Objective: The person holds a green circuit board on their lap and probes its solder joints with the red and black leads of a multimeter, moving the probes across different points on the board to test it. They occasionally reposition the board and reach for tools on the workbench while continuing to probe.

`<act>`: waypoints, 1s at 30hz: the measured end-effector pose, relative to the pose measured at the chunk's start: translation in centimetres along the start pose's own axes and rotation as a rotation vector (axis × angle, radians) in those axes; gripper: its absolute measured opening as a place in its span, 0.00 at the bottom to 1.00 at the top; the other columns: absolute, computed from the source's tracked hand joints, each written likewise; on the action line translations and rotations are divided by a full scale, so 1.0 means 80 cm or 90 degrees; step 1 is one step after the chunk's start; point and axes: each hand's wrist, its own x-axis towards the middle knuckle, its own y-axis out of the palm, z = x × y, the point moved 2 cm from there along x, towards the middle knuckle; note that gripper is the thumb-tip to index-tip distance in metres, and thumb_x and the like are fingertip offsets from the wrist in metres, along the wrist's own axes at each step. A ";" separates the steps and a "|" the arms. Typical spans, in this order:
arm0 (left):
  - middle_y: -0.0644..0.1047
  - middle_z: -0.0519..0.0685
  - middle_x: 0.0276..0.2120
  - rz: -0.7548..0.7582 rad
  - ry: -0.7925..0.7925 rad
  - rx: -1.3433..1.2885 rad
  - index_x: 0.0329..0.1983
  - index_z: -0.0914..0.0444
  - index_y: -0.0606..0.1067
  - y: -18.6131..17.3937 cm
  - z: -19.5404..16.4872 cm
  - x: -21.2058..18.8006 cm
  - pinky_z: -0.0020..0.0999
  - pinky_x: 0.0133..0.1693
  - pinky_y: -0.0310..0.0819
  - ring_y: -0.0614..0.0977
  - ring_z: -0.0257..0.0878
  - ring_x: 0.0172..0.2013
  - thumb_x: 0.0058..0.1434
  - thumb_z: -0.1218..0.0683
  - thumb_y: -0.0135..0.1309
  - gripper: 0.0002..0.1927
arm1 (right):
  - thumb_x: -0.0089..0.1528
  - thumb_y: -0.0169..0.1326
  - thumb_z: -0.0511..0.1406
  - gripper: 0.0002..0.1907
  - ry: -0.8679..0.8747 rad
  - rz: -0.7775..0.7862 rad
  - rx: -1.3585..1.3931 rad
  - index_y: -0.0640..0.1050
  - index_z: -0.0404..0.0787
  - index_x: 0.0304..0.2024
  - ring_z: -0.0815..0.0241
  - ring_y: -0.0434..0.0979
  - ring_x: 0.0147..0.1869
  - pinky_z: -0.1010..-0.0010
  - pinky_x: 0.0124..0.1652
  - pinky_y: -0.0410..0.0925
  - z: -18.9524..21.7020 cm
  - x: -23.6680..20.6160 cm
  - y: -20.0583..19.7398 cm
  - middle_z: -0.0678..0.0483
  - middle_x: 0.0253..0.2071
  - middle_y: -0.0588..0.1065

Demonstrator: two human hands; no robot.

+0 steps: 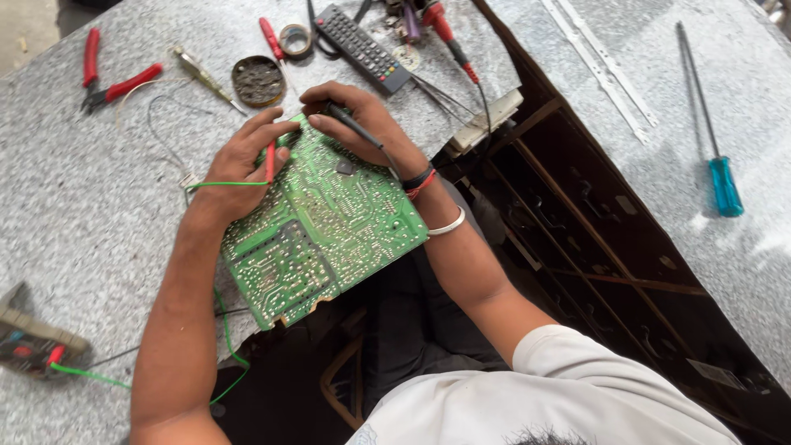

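Two probes meet the green circuit board (325,218): the left hand (239,165) pinches the red probe (269,161), the right hand (362,124) grips the black probe (354,128). Either tip could slip and bridge neighbouring solder joints, since the board overhangs the granite table (99,206) unsupported.

Workbench, much of it out of sight

My left hand (239,165) covers the board's (329,222) top-left corner, and my right hand (362,124) hides its upper edge, so I cannot tell where either probe tip lands. The meter (33,342) is cut off at the left edge. The tangle of tools (412,12) runs off the top. The board's solder points are too small to make out.
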 end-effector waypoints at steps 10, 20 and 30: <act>0.67 0.58 0.70 0.005 0.028 0.022 0.65 0.57 0.73 -0.003 0.001 -0.001 0.46 0.64 0.67 0.70 0.55 0.68 0.68 0.49 0.57 0.23 | 0.69 0.58 0.35 0.16 0.011 0.005 -0.012 0.75 0.37 0.58 0.62 0.82 0.57 0.70 0.56 0.75 0.006 0.001 -0.001 0.51 0.50 0.81; 0.67 0.56 0.70 0.001 0.022 0.031 0.65 0.56 0.72 -0.001 0.001 0.000 0.46 0.63 0.68 0.71 0.53 0.67 0.68 0.46 0.57 0.24 | 0.69 0.59 0.38 0.17 0.026 0.000 -0.024 0.76 0.38 0.58 0.64 0.82 0.55 0.71 0.54 0.75 0.009 0.001 -0.002 0.52 0.49 0.81; 0.67 0.56 0.70 -0.010 0.029 0.051 0.65 0.56 0.72 0.000 0.003 0.000 0.46 0.64 0.67 0.70 0.53 0.68 0.69 0.45 0.57 0.24 | 0.69 0.59 0.40 0.18 0.019 -0.002 -0.037 0.77 0.39 0.58 0.63 0.82 0.54 0.70 0.53 0.75 0.008 0.001 -0.003 0.52 0.49 0.82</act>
